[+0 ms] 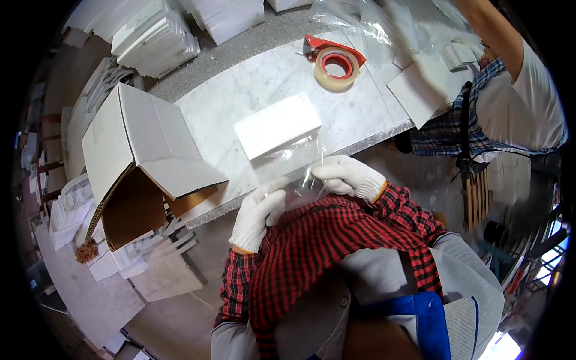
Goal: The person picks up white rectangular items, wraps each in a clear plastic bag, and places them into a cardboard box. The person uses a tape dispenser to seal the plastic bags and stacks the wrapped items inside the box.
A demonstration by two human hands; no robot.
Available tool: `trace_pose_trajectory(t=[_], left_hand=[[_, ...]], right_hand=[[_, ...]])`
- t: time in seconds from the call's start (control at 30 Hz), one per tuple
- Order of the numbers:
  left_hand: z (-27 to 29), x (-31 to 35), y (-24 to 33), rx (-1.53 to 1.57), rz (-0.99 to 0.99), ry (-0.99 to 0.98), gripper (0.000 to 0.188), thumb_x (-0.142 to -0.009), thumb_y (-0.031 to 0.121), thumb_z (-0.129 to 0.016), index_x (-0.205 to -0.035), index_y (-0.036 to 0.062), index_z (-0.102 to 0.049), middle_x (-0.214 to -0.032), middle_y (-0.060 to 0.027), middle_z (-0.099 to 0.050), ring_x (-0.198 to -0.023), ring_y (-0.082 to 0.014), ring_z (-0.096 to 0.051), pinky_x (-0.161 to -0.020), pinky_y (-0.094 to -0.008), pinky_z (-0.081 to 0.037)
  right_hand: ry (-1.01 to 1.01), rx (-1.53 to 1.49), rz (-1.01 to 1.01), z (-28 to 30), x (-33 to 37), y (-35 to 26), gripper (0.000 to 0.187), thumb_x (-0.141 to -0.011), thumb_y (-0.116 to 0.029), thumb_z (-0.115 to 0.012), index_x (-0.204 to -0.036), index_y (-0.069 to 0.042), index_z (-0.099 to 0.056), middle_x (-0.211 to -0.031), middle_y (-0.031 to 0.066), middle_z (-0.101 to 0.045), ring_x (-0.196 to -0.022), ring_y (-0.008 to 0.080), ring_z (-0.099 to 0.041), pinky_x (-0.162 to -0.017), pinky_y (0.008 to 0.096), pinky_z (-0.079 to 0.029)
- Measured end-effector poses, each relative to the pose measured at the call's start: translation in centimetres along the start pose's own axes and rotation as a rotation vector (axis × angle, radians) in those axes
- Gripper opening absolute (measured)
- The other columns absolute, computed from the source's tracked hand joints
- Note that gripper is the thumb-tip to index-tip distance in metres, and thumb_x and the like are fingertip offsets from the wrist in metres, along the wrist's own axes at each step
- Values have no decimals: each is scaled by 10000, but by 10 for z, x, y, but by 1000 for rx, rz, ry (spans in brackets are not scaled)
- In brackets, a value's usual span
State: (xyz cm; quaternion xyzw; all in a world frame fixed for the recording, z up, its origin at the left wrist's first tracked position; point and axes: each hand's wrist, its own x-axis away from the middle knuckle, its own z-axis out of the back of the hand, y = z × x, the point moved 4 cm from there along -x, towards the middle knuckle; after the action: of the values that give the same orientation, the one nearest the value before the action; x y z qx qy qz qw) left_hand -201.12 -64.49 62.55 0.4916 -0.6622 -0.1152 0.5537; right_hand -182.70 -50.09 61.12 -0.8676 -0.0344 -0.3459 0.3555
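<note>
A white rectangular block (278,125), its layers too fine to make out, rests on the marble tabletop with a clear plastic bag (292,157) around its near end. The bag's near end hangs toward me past the table's edge. In a white knit glove, my left hand (259,216) pinches the bag's left side. My right hand (351,177), gloved the same way, grips the right side of the bag, fingers closed. Both hands are just off the front edge, close to my body.
Beyond the block lies a red tape dispenser (336,63) with clear tape. An open cardboard box (144,156) stands at the left. White tile stacks (157,39) fill the back left. At the right a co-worker (510,102) reaches over plastic bags (375,30) and a white tile (418,90).
</note>
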Motion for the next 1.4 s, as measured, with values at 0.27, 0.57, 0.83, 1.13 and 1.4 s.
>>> trace_pose_trajectory(t=[0.27,0.57,0.83,1.13,1.4], left_hand=[[-12,25,53,-189,-193,119,246,-1010,148,-620,-1136,-24,-743,-845,-1,-653,-724,-61,-552,-656,-208,-408],[-2,-27,70,-620,-802,347,698,-1109,549,-280,-1530,31,-481,-1662,-161,-289,-1475,-269,-389,-1194,-377,-318],[15,-92,87,-57,-572,287,644,-1132,462,-291,-1485,-20,-527,-1577,-187,-476,-1453,-255,-452,-1204,-358,-333],[40,-118,95,-235,-503,466,498,-975,309,-681,-1318,-51,-675,-1241,-177,-726,-1128,-197,-671,-998,-292,-499],[52,-128,93,-23,-350,415,446,-902,162,-759,-1286,-55,-687,-1159,-142,-744,-1007,-172,-702,-873,-272,-546]], right_hand=[[-421,181,371,-21,16,-41,285,-900,-254,-719,-858,24,-762,-784,105,-627,-715,156,-551,-659,282,-434],[-133,-74,556,-27,-55,-126,450,-1013,-276,-651,-1311,61,-630,-1223,139,-701,-1079,204,-670,-929,315,-550],[14,-36,416,-12,-107,-146,473,-1017,-277,-657,-1367,36,-602,-1341,184,-644,-1158,258,-660,-892,330,-576],[268,1016,297,15,-119,-148,472,-1013,-443,-558,-1269,-90,-738,-1076,147,-780,-967,199,-726,-899,326,-557],[511,1490,519,10,-116,-153,363,-969,-326,-523,-1016,-35,-735,-988,188,-707,-945,384,-677,-851,483,-524]])
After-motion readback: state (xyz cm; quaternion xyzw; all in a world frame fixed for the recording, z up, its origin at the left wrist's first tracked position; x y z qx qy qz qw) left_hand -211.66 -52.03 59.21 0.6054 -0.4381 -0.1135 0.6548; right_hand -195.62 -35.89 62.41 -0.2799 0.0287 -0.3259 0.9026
